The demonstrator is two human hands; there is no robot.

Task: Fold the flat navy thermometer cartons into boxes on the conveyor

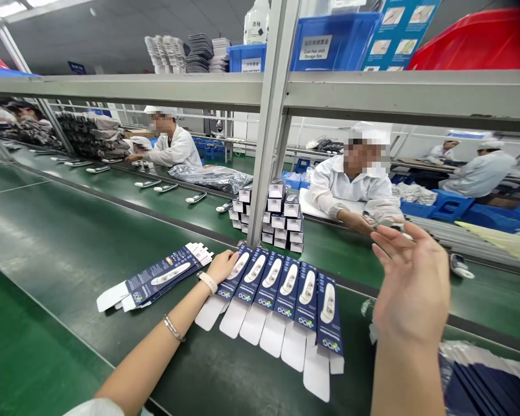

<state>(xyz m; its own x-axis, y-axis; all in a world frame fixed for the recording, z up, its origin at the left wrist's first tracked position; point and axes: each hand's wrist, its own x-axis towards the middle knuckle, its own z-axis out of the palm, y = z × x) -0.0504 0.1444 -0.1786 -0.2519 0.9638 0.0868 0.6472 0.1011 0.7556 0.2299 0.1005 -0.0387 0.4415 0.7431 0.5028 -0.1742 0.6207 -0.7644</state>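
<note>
My left hand point(223, 267) rests on the leftmost box of a row of several blue thermometer boxes point(288, 289), whose white end flaps hang open towards me. The fingers touch the top of that box. To the left lies a stack of flattened blue cartons point(169, 277) with white flaps. My right hand point(411, 283) is raised at the right, palm turned inward, fingers apart and slightly curled, with nothing seen in it.
Closed boxes point(281, 216) are piled behind the metal post point(268, 127). Thermometers point(196, 198) lie along the far belt. Across it, a person in white point(351, 185) works. Plastic-wrapped blue sheets point(485, 375) sit at lower right. A shelf point(394, 95) crosses above.
</note>
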